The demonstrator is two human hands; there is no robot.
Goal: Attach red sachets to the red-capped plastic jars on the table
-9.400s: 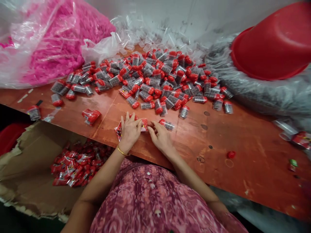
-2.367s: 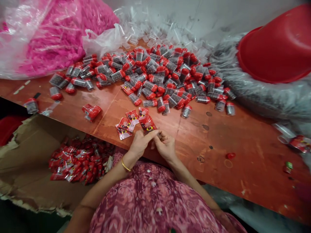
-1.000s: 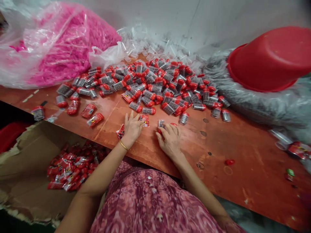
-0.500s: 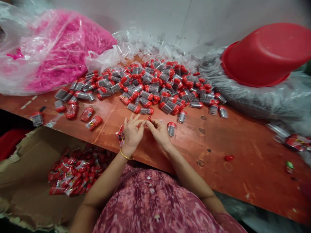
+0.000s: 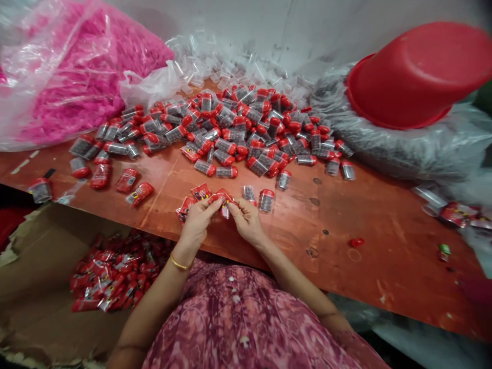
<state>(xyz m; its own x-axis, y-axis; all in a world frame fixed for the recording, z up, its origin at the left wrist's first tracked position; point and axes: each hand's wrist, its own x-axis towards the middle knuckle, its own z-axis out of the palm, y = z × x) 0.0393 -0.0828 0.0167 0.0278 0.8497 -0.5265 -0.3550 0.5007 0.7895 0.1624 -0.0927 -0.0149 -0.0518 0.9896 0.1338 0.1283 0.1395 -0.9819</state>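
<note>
table [image 5: 346, 230]: reddish wood board, worn, dull sheen, marked with rings | vials [image 5: 238, 128]: clear plastic, glossy red caps | sachet [image 5: 223, 197]: shiny red printed foil or plastic | basin [image 5: 415, 72]: smooth red plastic | box [image 5: 34, 266]: matt brown cardboard, torn edge | bag [image 5: 57, 66]: thin, crinkled, glossy clear plastic | bangle [image 5: 179, 265]: shiny yellow metal

A single head-worn camera looks forward and steeply down over the reddish-brown wooden tabletop [image 5: 384, 241], close to its near edge. It faces the grey wall [image 5: 307, 25] behind, with the torn brown cardboard box [image 5: 34, 266] lower left.
</note>
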